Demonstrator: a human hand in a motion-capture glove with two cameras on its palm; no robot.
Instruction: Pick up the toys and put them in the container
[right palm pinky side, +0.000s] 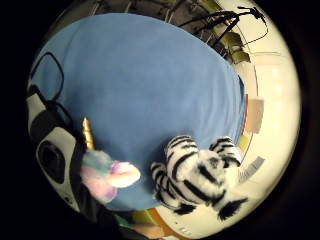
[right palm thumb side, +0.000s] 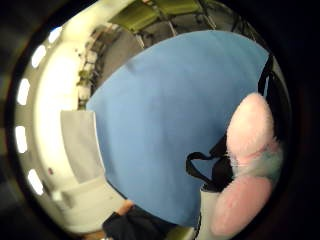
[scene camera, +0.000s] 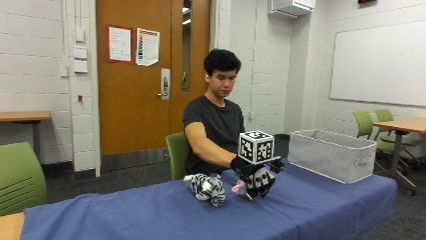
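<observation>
Fingers of the gloved right hand curl around a pastel unicorn toy, held just above the blue tablecloth, palm facing down. Zebra toy lies beside it; grey container stands well apart.

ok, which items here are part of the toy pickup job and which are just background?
Job:
- unicorn plush, held by the gloved right hand
- zebra plush, lying on the blue tablecloth
- grey fabric container, at the far end of the table

Background:
- green chairs
- side table
- whiteboard
- door
</observation>
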